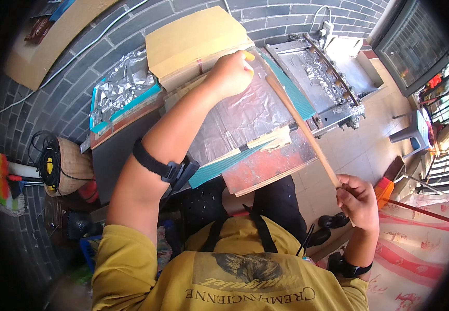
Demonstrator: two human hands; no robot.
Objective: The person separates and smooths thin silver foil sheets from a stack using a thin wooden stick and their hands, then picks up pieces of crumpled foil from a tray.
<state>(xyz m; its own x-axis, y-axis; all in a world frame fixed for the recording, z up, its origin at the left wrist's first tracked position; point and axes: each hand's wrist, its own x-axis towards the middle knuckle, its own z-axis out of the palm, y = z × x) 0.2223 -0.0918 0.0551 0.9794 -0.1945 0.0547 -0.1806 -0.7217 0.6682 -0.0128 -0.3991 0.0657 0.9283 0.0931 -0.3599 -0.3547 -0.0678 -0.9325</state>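
Note:
My right hand is closed around the lower end of a long thin wooden stick, which slants up and left over a foil-covered board. My left hand is curled over the upper part of the thin silvery sheet, near a yellow paper stack; its fingertips bear yellow-orange coverings. Whether it pinches the sheet's edge cannot be told. A teal corrugated mat shows beneath the sheet, and a worn red board lies lower, nearest my lap.
Crumpled foil fills a blue-edged tray at the left. A metal frame device with foil scraps stands at the right. Farther right are a grey plastic stool and an orange dustpan. A woven basket with coiled cable stands left.

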